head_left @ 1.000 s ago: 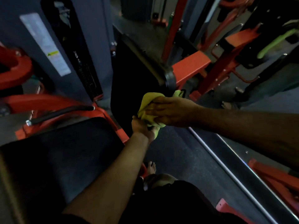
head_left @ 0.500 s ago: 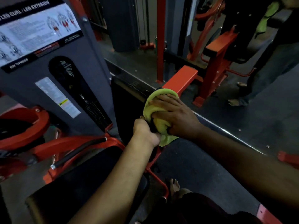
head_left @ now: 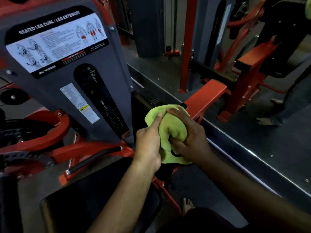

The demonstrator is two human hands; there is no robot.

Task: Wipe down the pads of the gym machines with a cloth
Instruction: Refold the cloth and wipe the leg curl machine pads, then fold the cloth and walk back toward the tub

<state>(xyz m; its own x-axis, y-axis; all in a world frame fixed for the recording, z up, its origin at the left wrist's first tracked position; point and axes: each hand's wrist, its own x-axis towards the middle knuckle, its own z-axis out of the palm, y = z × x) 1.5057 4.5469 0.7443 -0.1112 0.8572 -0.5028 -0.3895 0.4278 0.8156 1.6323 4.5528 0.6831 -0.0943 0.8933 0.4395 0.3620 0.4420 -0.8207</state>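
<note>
Presently: yellow-green cloth [head_left: 170, 125] bunched over end of black roller pad [head_left: 144, 101], right of grey weight-stack shroud [head_left: 107, 91]. Left hand [head_left: 149, 143] grips cloth's left side, index finger extended flat along it, other fingers curled out of view. Right hand [head_left: 190, 137] clamped on cloth, fingers wrapped over top, thumb pressed in from below. Instruction placard [head_left: 55, 41] on shroud reads "SEATED LEG CURL / LEG EXTENSION". Black seat pad [head_left: 94, 195] at lower left. Bare foot [head_left: 186, 206] on floor below.
</note>
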